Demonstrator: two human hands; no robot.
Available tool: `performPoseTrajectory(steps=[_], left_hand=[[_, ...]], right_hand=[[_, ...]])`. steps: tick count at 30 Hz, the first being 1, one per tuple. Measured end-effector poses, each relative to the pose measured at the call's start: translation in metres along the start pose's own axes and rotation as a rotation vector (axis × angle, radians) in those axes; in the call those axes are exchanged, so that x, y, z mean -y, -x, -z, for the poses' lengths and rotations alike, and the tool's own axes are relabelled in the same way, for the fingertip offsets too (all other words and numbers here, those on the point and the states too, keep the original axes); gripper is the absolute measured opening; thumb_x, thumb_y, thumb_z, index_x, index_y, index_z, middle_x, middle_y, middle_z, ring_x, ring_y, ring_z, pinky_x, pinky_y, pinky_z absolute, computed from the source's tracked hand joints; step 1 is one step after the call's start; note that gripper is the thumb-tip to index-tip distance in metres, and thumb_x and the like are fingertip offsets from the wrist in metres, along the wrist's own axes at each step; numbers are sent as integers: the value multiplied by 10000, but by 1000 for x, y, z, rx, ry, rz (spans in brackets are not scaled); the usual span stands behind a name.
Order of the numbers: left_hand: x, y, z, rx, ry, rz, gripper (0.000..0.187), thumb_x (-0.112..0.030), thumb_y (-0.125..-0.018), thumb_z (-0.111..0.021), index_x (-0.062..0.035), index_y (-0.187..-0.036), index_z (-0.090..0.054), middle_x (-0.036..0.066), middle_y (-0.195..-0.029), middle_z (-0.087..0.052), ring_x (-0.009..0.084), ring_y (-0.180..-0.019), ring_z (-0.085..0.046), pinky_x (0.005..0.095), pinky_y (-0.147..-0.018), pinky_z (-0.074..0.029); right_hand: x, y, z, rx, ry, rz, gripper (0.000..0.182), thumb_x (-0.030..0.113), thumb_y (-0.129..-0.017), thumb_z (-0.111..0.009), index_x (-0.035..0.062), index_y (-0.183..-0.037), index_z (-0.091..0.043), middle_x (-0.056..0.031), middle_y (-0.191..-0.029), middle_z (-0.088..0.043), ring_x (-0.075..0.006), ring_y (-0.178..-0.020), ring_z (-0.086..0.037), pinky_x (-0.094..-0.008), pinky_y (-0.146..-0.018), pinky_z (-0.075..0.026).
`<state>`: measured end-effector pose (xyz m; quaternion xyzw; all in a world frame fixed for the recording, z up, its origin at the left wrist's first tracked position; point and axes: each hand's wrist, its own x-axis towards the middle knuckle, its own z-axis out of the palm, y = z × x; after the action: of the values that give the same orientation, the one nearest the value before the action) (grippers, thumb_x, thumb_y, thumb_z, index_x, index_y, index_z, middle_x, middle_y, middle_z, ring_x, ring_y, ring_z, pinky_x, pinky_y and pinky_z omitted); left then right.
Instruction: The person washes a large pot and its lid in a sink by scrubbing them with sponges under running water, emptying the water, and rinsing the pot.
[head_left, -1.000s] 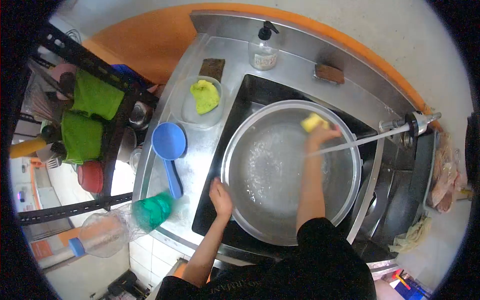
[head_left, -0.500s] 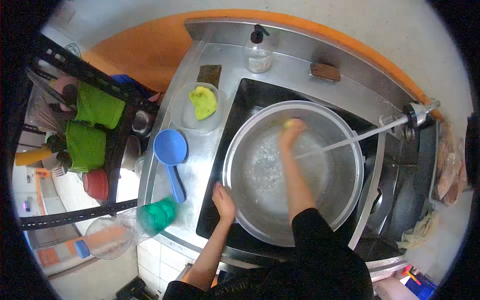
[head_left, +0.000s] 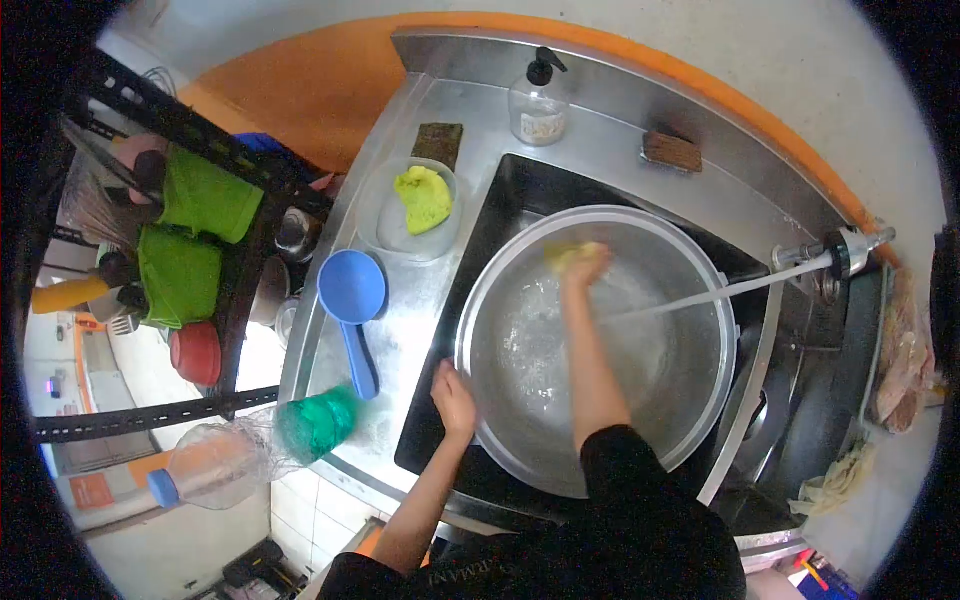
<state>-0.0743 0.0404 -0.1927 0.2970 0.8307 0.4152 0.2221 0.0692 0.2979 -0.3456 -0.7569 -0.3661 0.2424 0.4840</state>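
Note:
A large metal pot [head_left: 690, 430] sits in the dark sink, with a little water and suds in its bottom. Inside it, my right hand [head_left: 588, 265] is closed on a yellow sponge [head_left: 562, 256] against the far wall; both are slightly blurred. My left hand [head_left: 455, 402] grips the pot's left side near the rim, its fingertips partly hidden. From the faucet [head_left: 845, 252] on the right, a stream of water [head_left: 720, 292] runs into the pot.
Left on the steel counter are a blue dipper [head_left: 352, 287], a clear tub [head_left: 385, 240] with a yellow-green cloth [head_left: 424, 200], and a dark scouring pad [head_left: 438, 145]. Behind the sink stand a pump bottle [head_left: 538, 105] and a brush [head_left: 672, 151]. A shelf rack [head_left: 240, 330] is at left.
My right hand and the sponge have shifted slightly along the pot's far wall. My left hand stays at the pot's side. The whole view has shifted a little.

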Motion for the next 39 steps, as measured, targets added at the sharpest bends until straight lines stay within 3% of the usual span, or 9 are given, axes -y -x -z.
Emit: performPoseTrajectory(steps=[1,8,14,16,19,26,30,33,39], left_hand=[[-2,-2,-1,5,-1,-9,393,-218,-940,-323,91,-954,-565,279,-925,-579,409,-867,-552,432,-781,-406],[-4,0,0,-33,-37,-35,372,-200,-933,-326,85,-942,-565,274,-865,-583,402,-826,-557,430,-764,-411],[-8,-2,3,-9,-46,-12,422,-247,-943,-314,89,-970,-567,288,-920,-583,408,-876,-563,442,-795,-406],[-9,-2,5,68,-32,51,462,-278,-946,-305,101,-996,-565,302,-956,-581,413,-911,-567,448,-824,-399],[-2,-3,2,20,-82,2,435,-252,-938,-317,100,-983,-568,300,-959,-582,422,-889,-562,439,-810,-402],[-10,1,2,-57,-51,-51,401,-229,-944,-316,71,-866,-570,285,-898,-577,438,-852,-541,479,-761,-400],[-9,1,1,-56,-82,-37,404,-229,-942,-312,66,-898,-585,279,-910,-585,439,-870,-547,483,-776,-402],[-7,0,4,-3,-67,-44,415,-231,-944,-305,71,-939,-588,280,-963,-584,434,-893,-548,467,-799,-409],[-12,-1,6,-23,-68,-24,415,-239,-948,-315,79,-930,-580,283,-913,-580,417,-846,-559,450,-758,-414]], right_hand=[[-14,41,-22,2,74,333,398,-4,-717,-564,-22,-1103,-469,-194,-1120,-499,-351,-1087,-464,-387,-947,-354],[-11,209,155,1065,235,439,352,17,-730,-571,15,-1067,-471,-198,-1054,-497,-403,-1025,-463,-444,-860,-387],[-120,121,152,705,557,154,586,186,-716,-714,67,-1219,-438,-169,-1078,-496,-343,-959,-521,-418,-824,-442],[-24,95,158,665,-171,-611,548,180,-787,-648,73,-1260,-393,-123,-1110,-505,-306,-936,-553,-395,-789,-486],[-8,69,159,791,-655,-667,536,118,-810,-596,100,-1292,-362,-85,-1167,-493,-256,-939,-569,-374,-771,-508],[66,38,185,677,-507,-132,166,139,-881,-500,52,-1020,-533,-59,-918,-561,-171,-780,-551,-321,-681,-479],[100,44,176,594,117,288,346,283,-929,-478,8,-732,-554,-64,-679,-554,-123,-639,-468,-330,-573,-396],[122,58,157,554,68,119,492,356,-931,-467,9,-582,-462,-77,-566,-507,-152,-564,-416,-365,-532,-341],[144,-3,76,-43,55,317,497,327,-890,-539,-46,-1181,-386,-261,-1183,-454,-369,-1012,-485,-451,-841,-392]])
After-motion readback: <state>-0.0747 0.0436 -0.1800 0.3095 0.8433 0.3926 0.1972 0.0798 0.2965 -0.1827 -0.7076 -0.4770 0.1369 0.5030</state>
